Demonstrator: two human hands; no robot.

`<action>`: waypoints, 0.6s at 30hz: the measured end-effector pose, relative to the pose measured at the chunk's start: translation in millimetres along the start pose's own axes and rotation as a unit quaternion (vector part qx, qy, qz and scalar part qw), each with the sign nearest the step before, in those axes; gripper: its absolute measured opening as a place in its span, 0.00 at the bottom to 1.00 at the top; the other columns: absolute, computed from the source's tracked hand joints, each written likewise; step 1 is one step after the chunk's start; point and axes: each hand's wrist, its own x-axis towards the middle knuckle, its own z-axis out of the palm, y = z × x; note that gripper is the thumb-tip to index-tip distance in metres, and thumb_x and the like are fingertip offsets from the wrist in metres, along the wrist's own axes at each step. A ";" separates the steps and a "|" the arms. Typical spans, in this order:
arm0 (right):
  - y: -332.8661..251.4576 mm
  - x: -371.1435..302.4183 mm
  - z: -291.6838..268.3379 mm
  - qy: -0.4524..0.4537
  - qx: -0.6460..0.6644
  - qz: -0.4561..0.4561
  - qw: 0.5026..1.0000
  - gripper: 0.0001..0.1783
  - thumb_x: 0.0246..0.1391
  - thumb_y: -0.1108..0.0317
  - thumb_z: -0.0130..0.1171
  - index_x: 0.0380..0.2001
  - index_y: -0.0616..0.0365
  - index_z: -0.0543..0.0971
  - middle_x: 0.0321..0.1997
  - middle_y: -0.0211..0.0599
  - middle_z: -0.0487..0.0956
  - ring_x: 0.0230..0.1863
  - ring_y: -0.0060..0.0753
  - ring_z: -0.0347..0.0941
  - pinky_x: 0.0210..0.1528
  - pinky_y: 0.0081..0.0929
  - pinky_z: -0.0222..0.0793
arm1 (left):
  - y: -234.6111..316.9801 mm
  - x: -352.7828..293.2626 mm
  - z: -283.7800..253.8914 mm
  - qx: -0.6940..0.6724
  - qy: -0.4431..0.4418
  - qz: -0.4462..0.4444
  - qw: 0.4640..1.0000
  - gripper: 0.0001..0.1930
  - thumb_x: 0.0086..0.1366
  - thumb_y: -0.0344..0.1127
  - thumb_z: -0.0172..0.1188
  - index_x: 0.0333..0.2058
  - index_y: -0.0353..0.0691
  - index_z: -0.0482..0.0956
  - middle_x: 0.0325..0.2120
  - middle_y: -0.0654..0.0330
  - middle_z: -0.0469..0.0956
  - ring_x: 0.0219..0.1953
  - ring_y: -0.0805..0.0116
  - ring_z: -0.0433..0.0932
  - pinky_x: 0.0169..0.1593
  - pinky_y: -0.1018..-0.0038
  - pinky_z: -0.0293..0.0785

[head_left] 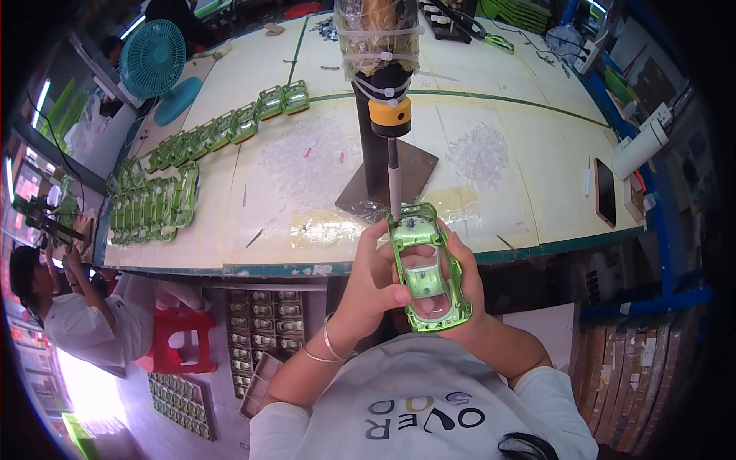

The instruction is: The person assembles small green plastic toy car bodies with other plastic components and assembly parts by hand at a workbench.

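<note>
Head view: white table (537, 161) with green edge, biggest thing here. Co-worker (96, 326) seated off to the left (white top), by a red stool (180, 337). Upright driver (389, 115) with yellow collar stands over a dark metal plate (418, 165). Teal fan (153, 57) at far left of table; rows of green shells (153, 203) lined up nearer. Clear plastic bits (479, 157) heaped right of the driver, another heap left. Left hand (376, 280) grips the green car shell (424, 280) from its left, thumb on the side; right hand (473, 295) closed around its right. Shell is tilted just past the table's near edge, far end at the driver's tip (contact: can't tell). Phone (605, 192) lies at table right.
</note>
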 end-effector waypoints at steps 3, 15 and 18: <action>0.2 -1.4 2.9 0.039 -0.007 -0.009 0.999 0.24 0.54 0.49 0.35 0.49 0.50 0.59 0.36 0.39 0.71 0.34 0.33 0.69 0.34 0.29 0.68 | 0.5 -0.4 0.0 0.001 -0.001 -0.005 1.000 0.53 0.35 0.54 0.68 0.53 0.37 0.43 0.42 0.46 0.65 0.44 0.61 0.68 0.46 0.71 0.66; 5.0 -0.8 -6.4 0.035 -0.021 -0.013 0.999 0.24 0.54 0.49 0.35 0.50 0.49 0.58 0.36 0.39 0.71 0.34 0.32 0.70 0.34 0.27 0.68 | -2.7 -0.8 -7.6 -0.028 -0.044 -0.015 0.999 0.50 0.39 0.46 0.68 0.52 0.38 0.41 0.43 0.48 0.64 0.46 0.62 0.66 0.48 0.71 0.64; 6.2 -1.0 -1.6 0.045 -0.032 -0.011 0.998 0.25 0.54 0.48 0.35 0.49 0.51 0.60 0.35 0.40 0.71 0.33 0.32 0.70 0.33 0.26 0.68 | -7.9 -3.9 -8.3 -0.023 -0.044 0.005 0.999 0.51 0.39 0.48 0.68 0.53 0.38 0.40 0.43 0.48 0.64 0.46 0.62 0.67 0.48 0.71 0.64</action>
